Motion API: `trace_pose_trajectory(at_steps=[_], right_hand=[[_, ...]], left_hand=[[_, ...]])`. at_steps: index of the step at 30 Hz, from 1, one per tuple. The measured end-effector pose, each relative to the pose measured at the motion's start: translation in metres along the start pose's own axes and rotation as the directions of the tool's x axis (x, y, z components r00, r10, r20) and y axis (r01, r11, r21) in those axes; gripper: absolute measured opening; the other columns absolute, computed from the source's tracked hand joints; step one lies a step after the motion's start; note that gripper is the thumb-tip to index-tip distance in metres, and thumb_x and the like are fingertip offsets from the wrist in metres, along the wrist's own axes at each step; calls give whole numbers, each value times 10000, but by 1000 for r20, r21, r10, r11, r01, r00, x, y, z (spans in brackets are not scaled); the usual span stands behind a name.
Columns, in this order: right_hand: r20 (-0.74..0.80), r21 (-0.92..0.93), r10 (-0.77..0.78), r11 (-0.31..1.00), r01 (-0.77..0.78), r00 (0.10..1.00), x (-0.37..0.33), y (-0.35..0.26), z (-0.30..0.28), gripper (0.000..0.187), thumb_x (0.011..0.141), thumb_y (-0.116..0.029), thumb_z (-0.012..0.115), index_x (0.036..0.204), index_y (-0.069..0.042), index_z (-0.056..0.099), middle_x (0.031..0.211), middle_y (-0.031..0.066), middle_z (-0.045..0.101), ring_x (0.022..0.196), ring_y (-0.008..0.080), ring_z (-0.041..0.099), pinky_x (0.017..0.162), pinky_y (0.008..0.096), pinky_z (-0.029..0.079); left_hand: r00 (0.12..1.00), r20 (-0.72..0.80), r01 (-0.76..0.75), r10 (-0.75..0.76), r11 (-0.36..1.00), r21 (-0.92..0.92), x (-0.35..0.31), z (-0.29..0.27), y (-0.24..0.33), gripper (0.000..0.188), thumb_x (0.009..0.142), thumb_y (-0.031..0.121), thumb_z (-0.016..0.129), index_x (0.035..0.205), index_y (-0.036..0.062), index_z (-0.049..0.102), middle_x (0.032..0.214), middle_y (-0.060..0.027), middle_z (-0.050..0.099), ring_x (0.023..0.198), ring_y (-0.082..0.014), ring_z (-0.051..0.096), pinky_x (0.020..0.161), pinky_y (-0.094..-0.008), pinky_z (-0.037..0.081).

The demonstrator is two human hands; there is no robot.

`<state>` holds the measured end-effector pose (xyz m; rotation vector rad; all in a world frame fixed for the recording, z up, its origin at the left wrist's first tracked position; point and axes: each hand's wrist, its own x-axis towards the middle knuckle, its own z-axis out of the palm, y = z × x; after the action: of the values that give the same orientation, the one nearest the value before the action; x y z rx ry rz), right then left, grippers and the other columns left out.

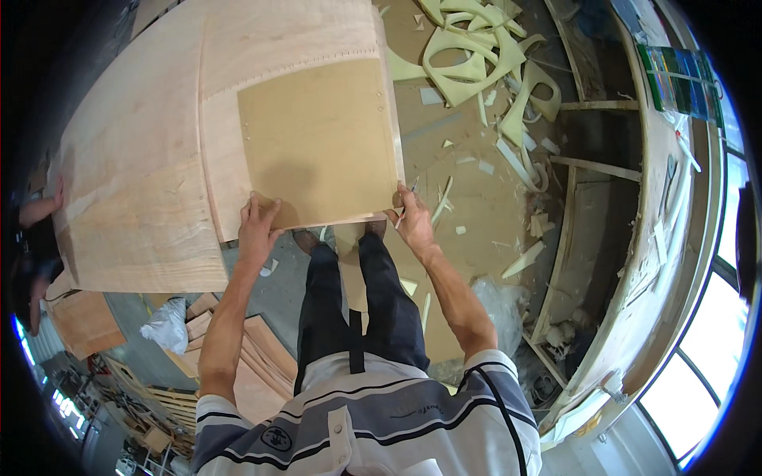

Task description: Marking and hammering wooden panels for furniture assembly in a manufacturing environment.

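Left grip: our left hand touches the near left corner of the tan panel, thumb and bent fingers slightly apart; we cannot tell whether they pinch the edge.
Right grip: our right hand is closed around one slim pen-like tool, partly hidden, at the panel's near right corner.
Panel: quantity one; lies flat at the near right corner of the right-hand plywood sheet, near edges about level.
Plywood: we count two surfaces, the second sheet adjoining on the left.
Other person: one hand at the second sheet's left edge.
Cut-outs: several yellow pieces beyond the right edge; overlap prevents our count.
Bag: one, white plastic, below the second sheet's near edge.
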<state>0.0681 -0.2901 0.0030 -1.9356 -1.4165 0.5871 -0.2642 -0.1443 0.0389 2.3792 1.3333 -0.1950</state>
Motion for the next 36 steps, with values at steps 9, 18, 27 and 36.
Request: trace_pose_trajectory(at_steps=[9,18,27,36], right_hand=[[40,43,44,998,-45,998,-1,-4,-2,640,729,-2,763,1298,38,471,888,163,601,850,353,604,716,424,521],[-52,8,261,965,-261,964,56,-33,-10,718,710,-226,850,1266,41,484,901,187,617,890,336,621,749,416,521],[-116,-15,143,989,-146,983,162,-15,24,731,707,-176,823,1298,35,448,938,140,640,893,347,619,760,438,501],[-109,71,327,944,-321,939,167,-30,26,627,685,-155,845,1176,18,496,837,120,604,803,328,634,721,417,515]], left_hand=[[997,65,-48,45,998,48,2,-8,-6,767,709,82,795,1401,252,510,1509,-250,289,1295,-394,400,981,-426,483],[995,91,-52,50,999,16,6,-22,3,737,687,51,796,1362,215,553,1535,-193,296,1334,-372,383,1035,-407,449],[964,143,-228,225,974,6,20,-16,-3,681,695,29,779,1328,20,526,1570,-121,264,1425,-356,290,1088,-393,422],[964,253,-83,84,996,-13,60,-47,20,603,809,233,721,1359,89,520,1453,-142,426,1303,-359,431,1047,-421,428]])
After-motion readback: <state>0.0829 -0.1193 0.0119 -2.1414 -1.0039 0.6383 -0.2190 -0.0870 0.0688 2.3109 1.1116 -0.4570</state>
